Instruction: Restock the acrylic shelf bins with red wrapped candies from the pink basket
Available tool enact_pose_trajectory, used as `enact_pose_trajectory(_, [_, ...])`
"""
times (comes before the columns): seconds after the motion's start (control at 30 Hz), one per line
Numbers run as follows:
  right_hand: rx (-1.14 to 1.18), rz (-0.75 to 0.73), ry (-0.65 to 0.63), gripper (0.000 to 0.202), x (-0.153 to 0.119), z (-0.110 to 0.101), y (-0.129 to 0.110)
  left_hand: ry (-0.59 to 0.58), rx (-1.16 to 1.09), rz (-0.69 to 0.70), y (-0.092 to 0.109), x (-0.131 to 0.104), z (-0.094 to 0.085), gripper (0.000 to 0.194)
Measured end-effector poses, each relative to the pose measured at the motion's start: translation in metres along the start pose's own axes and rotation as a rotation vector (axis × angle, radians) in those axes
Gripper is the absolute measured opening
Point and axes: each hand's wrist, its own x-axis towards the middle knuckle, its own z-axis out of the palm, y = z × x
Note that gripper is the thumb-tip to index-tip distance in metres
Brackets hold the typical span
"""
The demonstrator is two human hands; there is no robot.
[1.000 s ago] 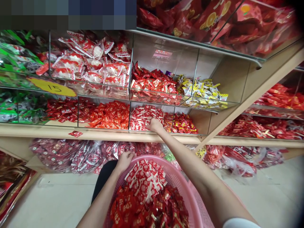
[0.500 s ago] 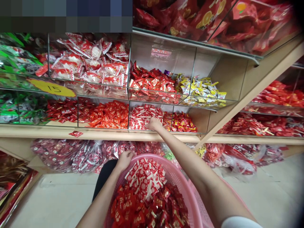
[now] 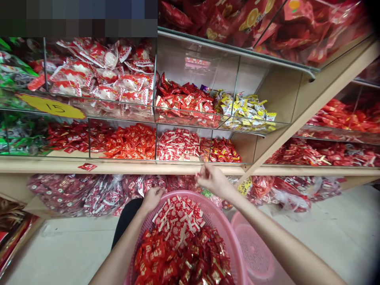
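Closest in, a pink basket (image 3: 234,245) fills the lower middle, with red glossy packets (image 3: 184,261) at its near side and small red-and-white packets (image 3: 178,219) heaped toward its far side. A second pink basket (image 3: 257,253) sits just to its right, lower down, partly behind the right forearm. The left hand (image 3: 152,198) is loosely curled at the first basket's far left rim; whether it grips the rim I cannot tell. The right hand (image 3: 213,180) hangs beyond the far right rim, fingers drawn in to a narrow gap, with a hint of red at the tips; what it holds, if anything, is too small to make out.

A small packet pinched there could slip and drop between the basket and the clear bags (image 3: 63,194) under the shelf, since the hand is outside the rim. If the left hand has no firm hold, a knock could tip the basket, and the tall heap could spill.

Farther off, a lone red packet (image 3: 87,166) lies on the wooden ledge (image 3: 124,168). Behind it are the glass-fronted compartments, one with more red-and-white packets (image 3: 178,142). Above hang a yellow tag (image 3: 52,106) reading 15 and, to the right, yellow-and-white packets (image 3: 247,107).
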Motion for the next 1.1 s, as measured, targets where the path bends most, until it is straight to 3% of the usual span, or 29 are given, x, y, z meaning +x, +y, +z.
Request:
enact_pose_trajectory(0.13, [-0.107, 0.119, -0.128, 0.009, -0.066, 0.043, 0.028, 0.037, 0.023, -0.006, 0.001, 0.0, 0.002, 0.043])
enact_pose_trajectory(0.23, [-0.273, 0.136, -0.172, 0.01, -0.094, 0.071, 0.042, 0.031, 0.028, -0.012, 0.0, -0.001, 0.002, 0.042])
enact_pose_trajectory(0.37, [-0.519, 0.063, -0.184, 0.019, -0.103, 0.088, 0.045, 0.031, 0.03, -0.011, 0.0, -0.002, 0.002, 0.042])
enact_pose_trajectory(0.53, [-0.654, -0.013, -0.169, 0.04, -0.104, 0.097, 0.048, 0.036, 0.027, -0.008, 0.0, -0.002, 0.002, 0.042])
enact_pose_trajectory(0.7, [-0.677, -0.057, -0.159, 0.036, -0.106, 0.105, 0.059, 0.044, 0.031, -0.013, 0.0, -0.002, 0.002, 0.041])
enact_pose_trajectory(0.8, [-0.67, -0.059, -0.136, 0.026, -0.1, 0.1, 0.055, 0.046, 0.027, -0.009, 0.001, -0.002, 0.002, 0.041])
enact_pose_trajectory(0.9, [-0.588, -0.072, -0.095, 0.013, -0.078, 0.08, 0.035, 0.046, 0.028, -0.007, 0.002, -0.002, 0.002, 0.041])
enact_pose_trajectory(1.0, [-0.428, -0.097, -0.005, 0.013, -0.038, 0.046, 0.003, 0.038, 0.022, -0.009, 0.004, -0.001, 0.002, 0.042])
enact_pose_trajectory(1.1, [-0.262, -0.232, 0.075, 0.006, 0.015, 0.018, -0.022, 0.029, 0.0, -0.003, 0.004, -0.001, 0.001, 0.043])
